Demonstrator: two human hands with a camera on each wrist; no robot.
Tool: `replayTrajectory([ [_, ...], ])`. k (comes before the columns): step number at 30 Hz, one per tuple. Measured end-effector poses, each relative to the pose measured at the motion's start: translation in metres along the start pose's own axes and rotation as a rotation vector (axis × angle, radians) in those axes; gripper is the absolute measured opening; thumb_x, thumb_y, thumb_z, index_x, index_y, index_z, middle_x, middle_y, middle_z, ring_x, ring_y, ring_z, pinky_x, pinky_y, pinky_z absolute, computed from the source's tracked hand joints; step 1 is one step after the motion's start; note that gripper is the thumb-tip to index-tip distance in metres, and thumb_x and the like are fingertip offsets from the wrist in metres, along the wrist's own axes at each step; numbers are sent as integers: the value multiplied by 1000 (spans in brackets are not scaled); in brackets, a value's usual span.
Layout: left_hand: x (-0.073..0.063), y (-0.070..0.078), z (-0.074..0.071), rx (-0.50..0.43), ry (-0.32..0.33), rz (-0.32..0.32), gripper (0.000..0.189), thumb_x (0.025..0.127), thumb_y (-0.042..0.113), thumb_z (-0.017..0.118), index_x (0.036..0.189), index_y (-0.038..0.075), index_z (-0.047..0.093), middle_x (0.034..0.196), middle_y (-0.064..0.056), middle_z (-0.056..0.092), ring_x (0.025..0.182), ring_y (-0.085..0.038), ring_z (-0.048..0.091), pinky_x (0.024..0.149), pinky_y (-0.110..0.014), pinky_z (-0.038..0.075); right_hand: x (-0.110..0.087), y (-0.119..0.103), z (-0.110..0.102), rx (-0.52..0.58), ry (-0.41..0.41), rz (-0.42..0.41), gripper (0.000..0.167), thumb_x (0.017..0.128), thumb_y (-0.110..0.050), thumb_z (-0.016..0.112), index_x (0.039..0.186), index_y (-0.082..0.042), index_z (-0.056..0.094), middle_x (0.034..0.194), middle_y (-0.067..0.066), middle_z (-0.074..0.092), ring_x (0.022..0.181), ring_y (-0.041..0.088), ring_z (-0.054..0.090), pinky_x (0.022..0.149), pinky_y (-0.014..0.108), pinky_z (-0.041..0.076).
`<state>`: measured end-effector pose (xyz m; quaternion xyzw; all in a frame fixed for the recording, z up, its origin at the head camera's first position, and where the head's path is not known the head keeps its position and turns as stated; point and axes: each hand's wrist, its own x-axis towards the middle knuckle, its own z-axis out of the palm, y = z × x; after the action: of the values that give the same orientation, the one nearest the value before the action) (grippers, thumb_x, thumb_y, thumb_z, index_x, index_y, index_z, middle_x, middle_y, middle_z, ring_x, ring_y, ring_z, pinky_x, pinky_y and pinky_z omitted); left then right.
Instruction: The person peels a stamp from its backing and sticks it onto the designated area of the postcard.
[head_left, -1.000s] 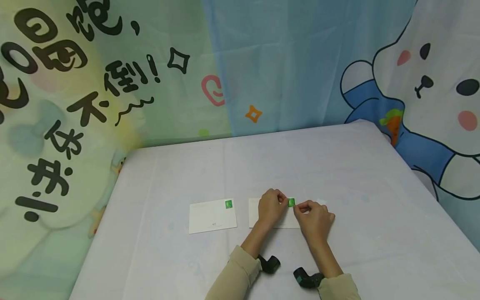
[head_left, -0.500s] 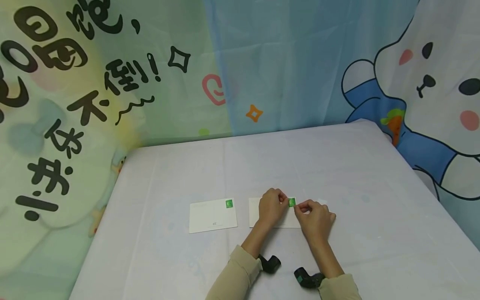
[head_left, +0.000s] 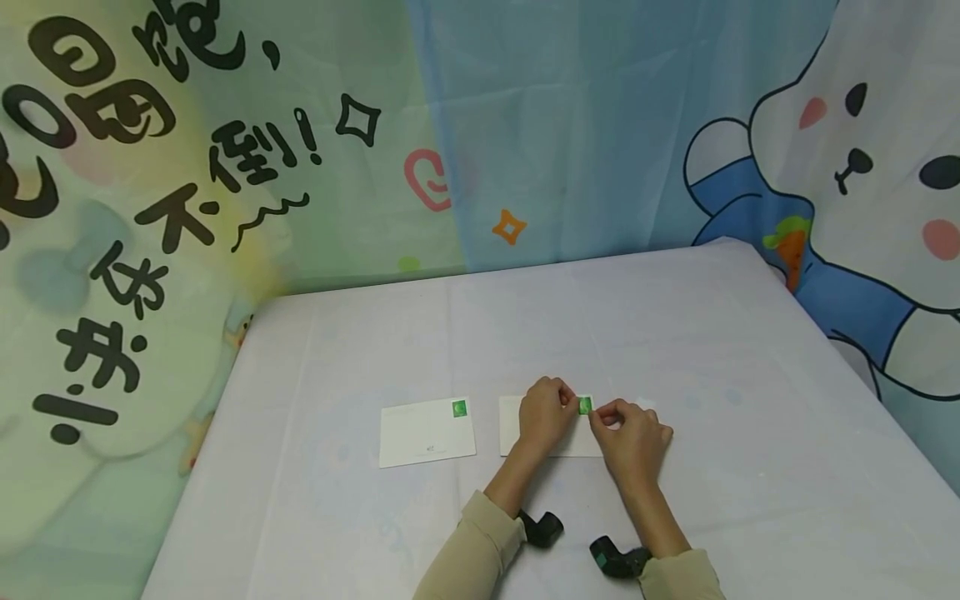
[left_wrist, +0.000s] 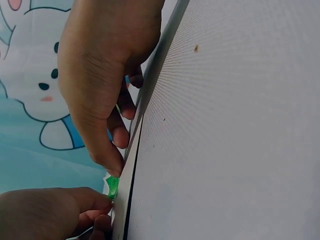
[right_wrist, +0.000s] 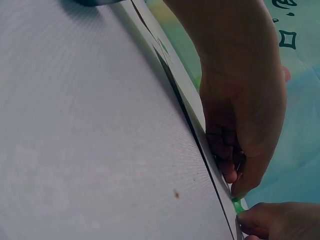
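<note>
A small green stamp (head_left: pixel 585 406) is held by its sides between my two hands, over the upper right corner of a white card (head_left: pixel 508 425). My left hand (head_left: pixel 543 414) pinches its left edge between thumb and finger. On the opposite edge, my right hand (head_left: pixel 632 437) pinches with thumb and fingertip. The stamp (left_wrist: pixel 113 186) looks slightly bent in the left wrist view, close against the card. Both hands cover much of that card. To the left lies a second white card (head_left: pixel 423 435), with a green stamp (head_left: pixel 459 408) at its upper right corner.
A white cloth covers the table (head_left: pixel 337 350). Black wrist devices (head_left: pixel 542 530) hang below the sleeves. A pale, faint piece (head_left: pixel 647 405) shows just behind the right hand. A printed curtain (head_left: pixel 600 125) stands behind the table.
Both hands hold nearly the same pose around the green stamp. The whole head view has shifted very slightly; nothing else visibly differs.
</note>
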<state>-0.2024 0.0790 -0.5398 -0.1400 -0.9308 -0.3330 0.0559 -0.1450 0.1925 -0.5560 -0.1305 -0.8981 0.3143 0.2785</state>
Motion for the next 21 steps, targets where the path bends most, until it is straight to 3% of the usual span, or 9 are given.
replayTrajectory([
  [10, 0, -1, 1, 33, 0, 6, 10, 76, 16, 69, 69, 15, 62, 64, 9, 44, 57, -4, 40, 47, -16, 31, 0, -1, 1, 20, -11, 15, 15, 71, -12, 78, 80, -7, 67, 62, 3, 62, 62, 25, 48, 65, 45, 25],
  [21, 2, -1, 3, 38, -35, -10, 11, 78, 17, 68, 69, 14, 62, 64, 9, 43, 56, -4, 39, 46, -16, 31, 0, -2, 0, 14, -27, -70, 22, 72, -9, 78, 93, -12, 73, 76, 8, 60, 73, 28, 47, 68, 46, 27],
])
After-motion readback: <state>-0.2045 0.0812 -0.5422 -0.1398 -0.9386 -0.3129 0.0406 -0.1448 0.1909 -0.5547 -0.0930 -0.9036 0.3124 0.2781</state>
